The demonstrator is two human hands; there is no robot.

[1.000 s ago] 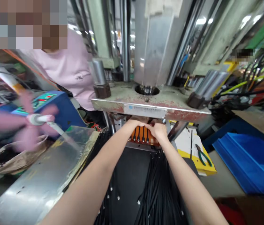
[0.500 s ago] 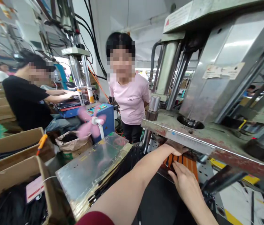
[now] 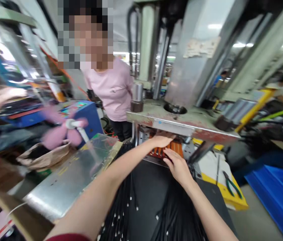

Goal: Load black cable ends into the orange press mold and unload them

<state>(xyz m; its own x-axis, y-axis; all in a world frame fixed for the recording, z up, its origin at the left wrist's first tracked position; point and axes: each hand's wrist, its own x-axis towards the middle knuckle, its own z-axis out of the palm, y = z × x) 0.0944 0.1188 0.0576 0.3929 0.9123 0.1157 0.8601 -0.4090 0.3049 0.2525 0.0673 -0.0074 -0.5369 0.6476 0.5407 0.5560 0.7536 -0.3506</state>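
Note:
My left hand [image 3: 164, 138] reaches under the press plate and lies over the far part of an orange slotted block [image 3: 175, 147]. Its fingers look stretched out, though their tips are partly hidden. At the block's near edge is my right hand [image 3: 178, 164], thumb and fingers apart, the fingertips beside or touching short black strips in the slots. Bundles of black cables [image 3: 181, 207] with small pale ends hang over the dark table [image 3: 148, 187] below both hands.
The press plate [image 3: 166, 124] hangs low over my hands. A metal sheet [image 3: 63, 184] and a spinning pink fan [image 3: 68, 125] stand left. Right are green-handled pliers [image 3: 231, 185] and a blue bin [image 3: 274, 197]. A person in a pink shirt [image 3: 110, 88] stands behind.
My view has swung right and down, showing the cable bundles, the pliers and the blue bin. Both hands stay at the orange block; the right hand's fingers remain at its near side.

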